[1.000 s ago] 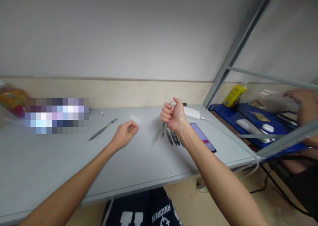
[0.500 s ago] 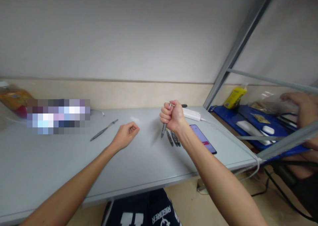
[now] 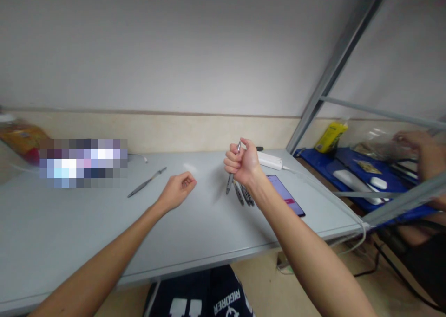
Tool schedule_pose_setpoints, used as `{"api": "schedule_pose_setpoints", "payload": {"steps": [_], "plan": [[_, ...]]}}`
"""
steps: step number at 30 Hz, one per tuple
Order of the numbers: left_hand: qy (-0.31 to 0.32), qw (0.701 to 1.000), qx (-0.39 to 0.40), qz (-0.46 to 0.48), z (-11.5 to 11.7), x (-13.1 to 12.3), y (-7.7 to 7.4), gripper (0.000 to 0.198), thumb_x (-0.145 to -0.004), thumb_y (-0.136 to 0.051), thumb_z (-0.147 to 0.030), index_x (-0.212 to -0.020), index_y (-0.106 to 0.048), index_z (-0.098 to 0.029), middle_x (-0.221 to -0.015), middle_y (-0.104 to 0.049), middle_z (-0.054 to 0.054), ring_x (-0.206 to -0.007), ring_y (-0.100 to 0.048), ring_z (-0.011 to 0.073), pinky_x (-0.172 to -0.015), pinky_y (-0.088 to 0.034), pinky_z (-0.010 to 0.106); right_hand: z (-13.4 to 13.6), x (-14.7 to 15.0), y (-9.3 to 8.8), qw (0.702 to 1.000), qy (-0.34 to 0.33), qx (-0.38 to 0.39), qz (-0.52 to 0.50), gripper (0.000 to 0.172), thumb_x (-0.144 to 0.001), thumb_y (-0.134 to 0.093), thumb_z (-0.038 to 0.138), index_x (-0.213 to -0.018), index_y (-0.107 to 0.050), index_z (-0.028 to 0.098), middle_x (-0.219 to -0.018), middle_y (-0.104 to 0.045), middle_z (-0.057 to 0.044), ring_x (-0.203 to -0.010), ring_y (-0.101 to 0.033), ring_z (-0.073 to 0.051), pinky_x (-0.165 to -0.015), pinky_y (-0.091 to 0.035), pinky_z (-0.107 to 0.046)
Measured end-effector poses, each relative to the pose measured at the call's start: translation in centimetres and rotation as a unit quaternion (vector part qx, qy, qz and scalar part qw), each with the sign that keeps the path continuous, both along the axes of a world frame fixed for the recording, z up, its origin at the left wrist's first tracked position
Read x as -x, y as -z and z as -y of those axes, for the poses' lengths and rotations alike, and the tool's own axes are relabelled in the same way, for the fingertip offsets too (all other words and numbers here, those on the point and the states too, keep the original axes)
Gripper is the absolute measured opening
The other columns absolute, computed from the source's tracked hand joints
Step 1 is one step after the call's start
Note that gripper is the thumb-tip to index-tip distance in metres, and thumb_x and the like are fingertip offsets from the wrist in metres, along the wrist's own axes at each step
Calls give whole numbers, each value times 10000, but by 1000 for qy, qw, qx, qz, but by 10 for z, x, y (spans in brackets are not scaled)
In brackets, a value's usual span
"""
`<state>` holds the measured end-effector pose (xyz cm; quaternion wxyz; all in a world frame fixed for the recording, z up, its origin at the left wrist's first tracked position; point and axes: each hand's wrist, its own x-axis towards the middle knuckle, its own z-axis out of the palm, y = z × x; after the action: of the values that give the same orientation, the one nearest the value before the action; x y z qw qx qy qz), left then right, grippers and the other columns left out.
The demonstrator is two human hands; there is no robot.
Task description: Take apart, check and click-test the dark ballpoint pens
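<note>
From the head view, the person's right hand [image 3: 244,163] grips a gray pen [image 3: 230,184] in a closed fist above a pale table [image 3: 195,229], lower end pointing down, near several dark pens [image 3: 247,196] and a phone [image 3: 284,194]. The left hand [image 3: 176,189], fingers curled closed, is near another pen [image 3: 147,183].
</note>
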<state>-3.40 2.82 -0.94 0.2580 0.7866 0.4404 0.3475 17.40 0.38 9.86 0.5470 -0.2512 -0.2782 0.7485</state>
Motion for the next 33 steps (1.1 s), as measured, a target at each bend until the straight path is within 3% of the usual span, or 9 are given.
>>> {"api": "schedule_pose_setpoints", "payload": {"steps": [4,18,33], "plan": [[4,1000,1,3,0,0,0,172,-770,-489,-305,-697,-560,-167,-592,-539,-22,-573,-483,113,-564,-367,226,1,1,1,1000,8,1,8,348,-791,-270,300,-456,-253,206,-397,-84,88,-365,-14,-70,-304,-74,-173],[4,1000,-4,-8,1,-1,-1,187,-775,-481,-318,-697,-561,-168,-599,-555,-17,-574,-494,114,-566,-377,227,3,5,-1,1000,9,-19,-7,367,-810,-286,382,-488,-284,207,-408,-111,91,-364,-39,-64,-305,-102,-166],[16,1000,5,0,2,-1,-2,162,-773,-488,-293,-708,-567,-167,-600,-563,-18,-572,-500,113,-562,-375,225,2,5,4,1000,-3,-18,-2,317,-807,-283,319,-517,-327,200,-400,-146,86,-342,-73,-68,-322,-85,-175]]}}
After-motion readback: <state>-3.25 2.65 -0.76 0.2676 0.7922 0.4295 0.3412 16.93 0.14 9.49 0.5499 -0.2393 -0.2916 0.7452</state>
